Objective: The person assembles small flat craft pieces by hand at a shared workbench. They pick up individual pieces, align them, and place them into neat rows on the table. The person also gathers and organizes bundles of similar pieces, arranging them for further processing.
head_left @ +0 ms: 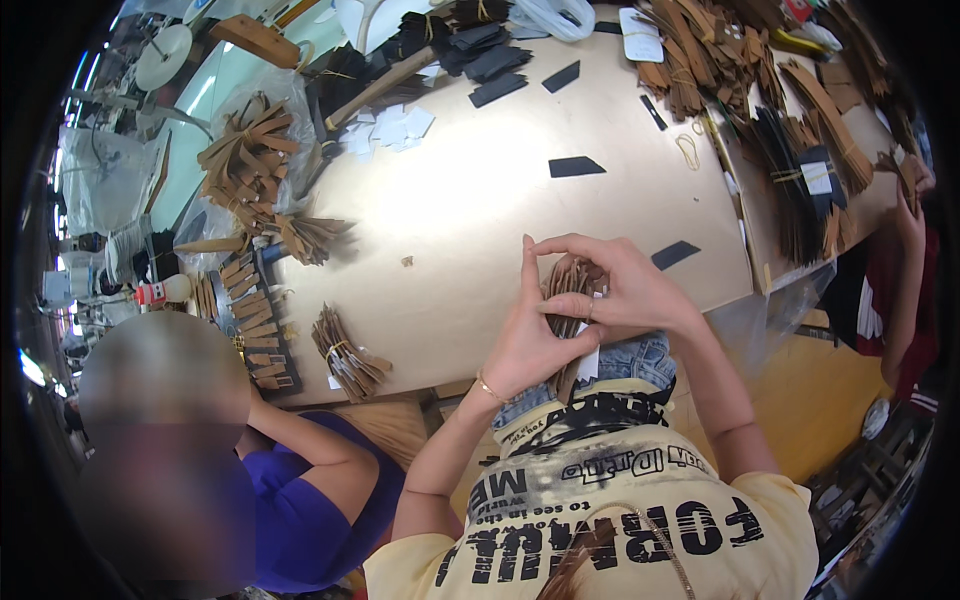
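Note:
Just past the near edge of the table, a bundle of thin brown leather strips (572,282) stands on end between my hands. My left hand (535,338) is closed round its left side, with the index finger pointing up. From the right, my right hand (625,290) curls over the bundle, its thumb lying across the strips and its index fingertip close to the left one. A white paper tag (589,362) shows under the hands beside the strips. Whether a band is round the bundle is hidden by my fingers.
Left of me lies another tied brown bundle (345,355); beyond it is a dark tray of strips (258,325). Loose black pieces (577,167) dot the table. Brown bundles (690,55) fill the far right. Co-workers sit left, in a purple top (315,510), and right.

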The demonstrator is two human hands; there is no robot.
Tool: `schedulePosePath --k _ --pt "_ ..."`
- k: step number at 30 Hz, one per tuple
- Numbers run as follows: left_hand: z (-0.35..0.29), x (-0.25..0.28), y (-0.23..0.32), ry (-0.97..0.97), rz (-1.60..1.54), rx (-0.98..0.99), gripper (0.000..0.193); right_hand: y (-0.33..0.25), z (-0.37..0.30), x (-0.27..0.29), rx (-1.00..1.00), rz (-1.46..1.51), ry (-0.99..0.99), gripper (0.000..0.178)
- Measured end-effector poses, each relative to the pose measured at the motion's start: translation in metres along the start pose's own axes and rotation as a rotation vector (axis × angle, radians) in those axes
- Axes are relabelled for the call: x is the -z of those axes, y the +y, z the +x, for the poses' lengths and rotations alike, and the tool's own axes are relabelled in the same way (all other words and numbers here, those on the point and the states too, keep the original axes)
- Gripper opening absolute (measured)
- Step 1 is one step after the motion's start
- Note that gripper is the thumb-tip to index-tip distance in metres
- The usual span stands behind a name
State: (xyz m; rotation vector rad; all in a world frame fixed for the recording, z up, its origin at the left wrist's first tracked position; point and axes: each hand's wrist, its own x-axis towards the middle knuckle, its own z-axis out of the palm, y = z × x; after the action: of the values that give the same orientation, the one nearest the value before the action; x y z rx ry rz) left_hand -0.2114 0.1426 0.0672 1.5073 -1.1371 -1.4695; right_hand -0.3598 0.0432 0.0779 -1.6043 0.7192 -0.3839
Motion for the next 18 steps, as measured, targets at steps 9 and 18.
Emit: schedulePosePath --k 9,18 --pt "0.015 -0.007 0.002 0.032 -0.434 0.151 0.127 -0.008 0.025 0.016 -0.096 -0.122 -0.055 0.020" --pt "0.033 0.013 0.008 -0.167 -0.861 0.137 0.081 -0.011 0.057 0.037 -0.024 0.220 -0.190 0.020"
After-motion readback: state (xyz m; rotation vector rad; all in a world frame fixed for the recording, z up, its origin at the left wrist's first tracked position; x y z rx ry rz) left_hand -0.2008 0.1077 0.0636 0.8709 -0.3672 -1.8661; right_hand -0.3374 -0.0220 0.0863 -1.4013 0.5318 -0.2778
